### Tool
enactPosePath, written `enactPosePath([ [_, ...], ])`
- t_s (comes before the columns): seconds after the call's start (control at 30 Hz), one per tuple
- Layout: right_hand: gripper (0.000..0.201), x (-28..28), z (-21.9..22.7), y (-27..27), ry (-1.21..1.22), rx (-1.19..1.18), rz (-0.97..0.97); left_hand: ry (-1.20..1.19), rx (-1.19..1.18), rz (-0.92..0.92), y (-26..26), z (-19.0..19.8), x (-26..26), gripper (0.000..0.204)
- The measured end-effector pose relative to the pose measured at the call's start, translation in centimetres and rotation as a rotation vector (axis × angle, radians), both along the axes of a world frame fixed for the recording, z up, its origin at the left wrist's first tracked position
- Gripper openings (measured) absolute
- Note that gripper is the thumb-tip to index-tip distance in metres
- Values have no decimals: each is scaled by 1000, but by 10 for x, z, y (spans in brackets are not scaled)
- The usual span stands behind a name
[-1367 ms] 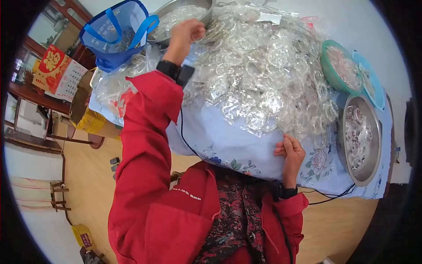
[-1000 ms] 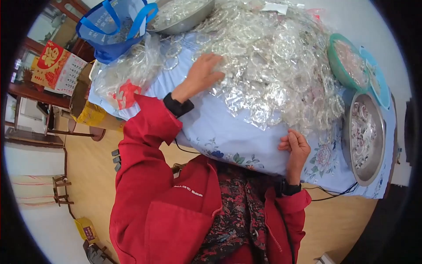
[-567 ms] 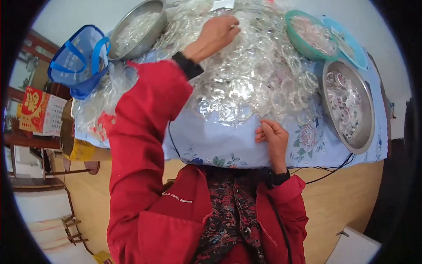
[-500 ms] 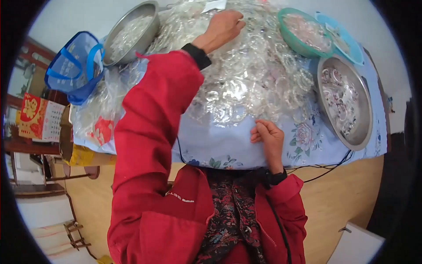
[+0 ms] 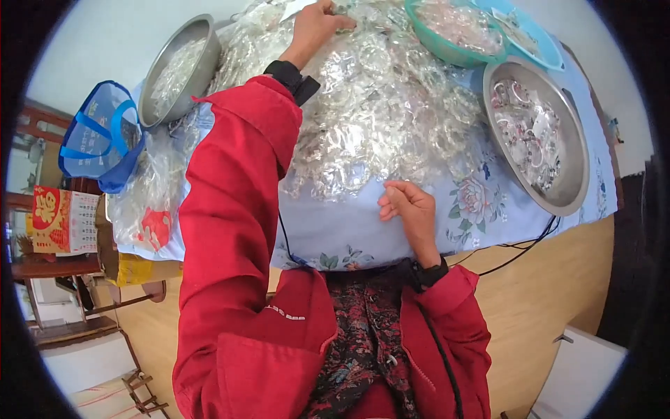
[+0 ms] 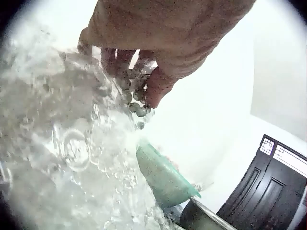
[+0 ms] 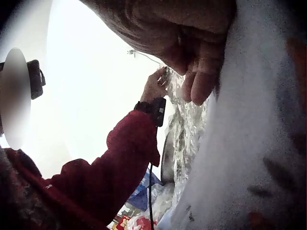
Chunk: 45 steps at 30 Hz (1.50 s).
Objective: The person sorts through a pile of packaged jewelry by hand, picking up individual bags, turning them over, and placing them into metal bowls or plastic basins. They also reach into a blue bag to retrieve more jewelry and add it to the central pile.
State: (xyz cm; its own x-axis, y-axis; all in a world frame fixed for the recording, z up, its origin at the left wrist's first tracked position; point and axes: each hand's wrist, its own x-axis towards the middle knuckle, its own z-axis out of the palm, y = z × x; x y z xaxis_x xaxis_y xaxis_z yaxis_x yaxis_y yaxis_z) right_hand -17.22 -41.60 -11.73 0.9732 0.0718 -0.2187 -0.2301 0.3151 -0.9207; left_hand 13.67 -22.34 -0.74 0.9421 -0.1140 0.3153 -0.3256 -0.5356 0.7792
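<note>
A large heap of clear plastic packets [image 5: 377, 105] covers the middle of the cloth, with ring-shaped bracelets showing inside some of them. My left hand [image 5: 315, 29] reaches to the far part of the heap. In the left wrist view its thumb and fingers pinch a bracelet of greenish-grey round beads [image 6: 139, 109]; part of it is hidden behind the fingers. At the heap's near edge, my right hand [image 5: 412, 209] rests on the blue flowered cloth [image 5: 335, 227], fingers loosely curled and holding nothing.
Steel bowls with packets stand left [image 5: 209, 52] and right [image 5: 579, 167] of the heap. A green basin [image 5: 447, 52] and a light blue basin [image 5: 548, 49] sit at the back right. A blue bag [image 5: 105, 160] and a clear plastic bag [image 5: 132, 202] lie left. Black cables [image 5: 516, 258] hang at the front edge.
My left hand moved from beside the left steel bowl to the heap's near left edge, then away over the heap to its far part. My right hand stayed at the near edge. The head view shifted.
</note>
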Motion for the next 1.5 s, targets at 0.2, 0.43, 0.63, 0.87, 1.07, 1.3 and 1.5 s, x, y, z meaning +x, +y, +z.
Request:
enactPosePath([
  [0.2, 20, 0, -2, 1, -35, 19, -11, -100, -374, -168, 24, 17, -5, 14],
  [0.43, 26, -2, 14, -4, -29, 53, -19, 245, -211, -285, -5, 59, -126, 17],
  [0.63, 24, -4, 13, -10, -46, 213, -131, 505, -151, -531, -32, -30, -210, 25],
  [0.87, 19, 1, 4, -11, -51, 239, -133, 356, -173, -435, -11, -46, -218, 24],
  [1.07, 20, 0, 4, -10, -47, 245, -116, -73, -7, -112, -6, -41, -227, 24],
  [1.3, 23, 0, 6, -10, -49, 227, -100, 417, -349, -327, -38, -68, -254, 22],
  [1.5, 24, 1, 6, -8, -69, 264, -100, 606, -530, -246, -34, -66, -251, 20],
])
